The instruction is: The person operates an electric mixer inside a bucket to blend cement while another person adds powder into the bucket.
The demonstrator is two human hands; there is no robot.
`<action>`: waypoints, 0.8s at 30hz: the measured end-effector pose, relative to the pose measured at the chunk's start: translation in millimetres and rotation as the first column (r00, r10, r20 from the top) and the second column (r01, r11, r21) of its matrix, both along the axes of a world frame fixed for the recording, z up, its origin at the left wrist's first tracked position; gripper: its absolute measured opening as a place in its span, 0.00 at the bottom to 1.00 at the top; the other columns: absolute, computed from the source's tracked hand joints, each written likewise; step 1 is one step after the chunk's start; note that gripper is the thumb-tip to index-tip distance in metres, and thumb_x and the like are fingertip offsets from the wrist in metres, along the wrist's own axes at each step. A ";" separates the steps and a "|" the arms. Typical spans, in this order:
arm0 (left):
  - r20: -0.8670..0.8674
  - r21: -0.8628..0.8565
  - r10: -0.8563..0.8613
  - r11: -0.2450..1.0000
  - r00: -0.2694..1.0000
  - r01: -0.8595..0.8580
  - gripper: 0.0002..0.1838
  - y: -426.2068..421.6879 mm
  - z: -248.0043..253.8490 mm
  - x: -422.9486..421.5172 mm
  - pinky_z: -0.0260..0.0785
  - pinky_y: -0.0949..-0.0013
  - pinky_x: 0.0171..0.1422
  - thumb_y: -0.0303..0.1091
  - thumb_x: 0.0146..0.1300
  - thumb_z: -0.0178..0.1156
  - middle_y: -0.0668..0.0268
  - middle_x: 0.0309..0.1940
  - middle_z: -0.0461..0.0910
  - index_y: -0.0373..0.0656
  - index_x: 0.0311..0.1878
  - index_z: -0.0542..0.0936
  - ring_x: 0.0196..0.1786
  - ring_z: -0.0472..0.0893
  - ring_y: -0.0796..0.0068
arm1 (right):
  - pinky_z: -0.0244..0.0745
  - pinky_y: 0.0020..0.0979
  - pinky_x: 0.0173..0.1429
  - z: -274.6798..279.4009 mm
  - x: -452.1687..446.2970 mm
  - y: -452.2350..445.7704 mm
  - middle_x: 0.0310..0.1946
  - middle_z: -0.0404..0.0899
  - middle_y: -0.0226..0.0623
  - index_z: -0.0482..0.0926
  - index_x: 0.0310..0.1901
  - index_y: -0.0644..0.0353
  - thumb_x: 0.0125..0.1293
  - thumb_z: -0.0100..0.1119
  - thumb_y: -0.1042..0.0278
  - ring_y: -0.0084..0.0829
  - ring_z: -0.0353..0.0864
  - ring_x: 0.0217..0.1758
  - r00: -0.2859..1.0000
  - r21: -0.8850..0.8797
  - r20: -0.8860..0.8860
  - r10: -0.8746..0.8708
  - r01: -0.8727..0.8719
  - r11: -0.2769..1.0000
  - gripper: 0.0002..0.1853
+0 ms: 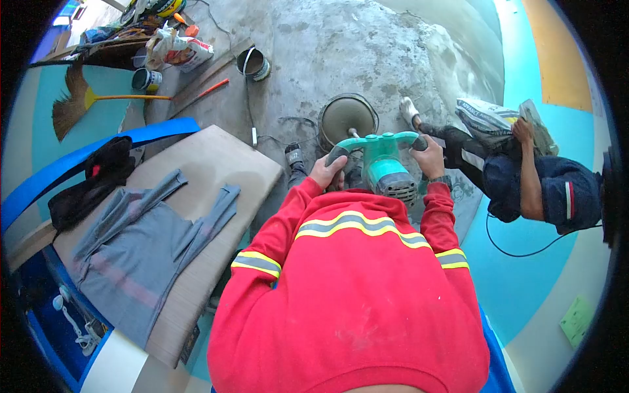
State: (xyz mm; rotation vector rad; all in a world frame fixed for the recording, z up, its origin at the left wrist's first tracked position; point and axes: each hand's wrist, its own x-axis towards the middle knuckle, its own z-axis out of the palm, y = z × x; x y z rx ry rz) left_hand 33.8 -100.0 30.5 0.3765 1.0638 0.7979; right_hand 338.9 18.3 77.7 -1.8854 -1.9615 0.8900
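Note:
In front of me, a green handheld power mixer has its shaft in a round bucket of grey-brown mix on the floor. My left hand is wrapped round the mixer's left handle, just below the bucket in view. Round the black grip on the other side my right hand is closed, with a dark watch at the wrist. The mixer's motor housing hangs between both hands. How deep the shaft reaches is hidden by the mix.
At right a co-worker holds a cement bag near the bucket. A table with a grey shirt stands left. A pail, a broom and a power cord lie farther off on the concrete floor.

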 end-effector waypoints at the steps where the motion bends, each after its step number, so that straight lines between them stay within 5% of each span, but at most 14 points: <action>1: -0.002 -0.004 -0.004 1.000 1.000 0.004 0.23 0.1 -0.7 0.0 0.71 0.67 0.22 0.53 0.64 0.60 0.62 0.19 0.75 0.41 0.42 0.70 0.18 0.77 0.69 | 0.77 0.38 0.44 1.1 -0.3 0.6 0.33 0.83 0.50 0.80 0.43 0.61 0.45 0.67 0.63 0.46 0.85 0.38 1.000 -0.009 0.011 0.002 -0.002 1.000 0.22; 24: -0.094 -0.058 0.129 0.989 0.987 -0.134 0.21 -0.1 24.1 12.4 0.67 0.71 0.20 0.52 0.60 0.65 0.67 0.17 0.74 0.41 0.38 0.76 0.16 0.74 0.75 | 0.75 0.40 0.45 5.9 -4.8 15.0 0.34 0.82 0.50 0.79 0.45 0.62 0.43 0.69 0.64 0.47 0.83 0.39 0.996 -0.145 0.085 0.025 -0.012 0.989 0.24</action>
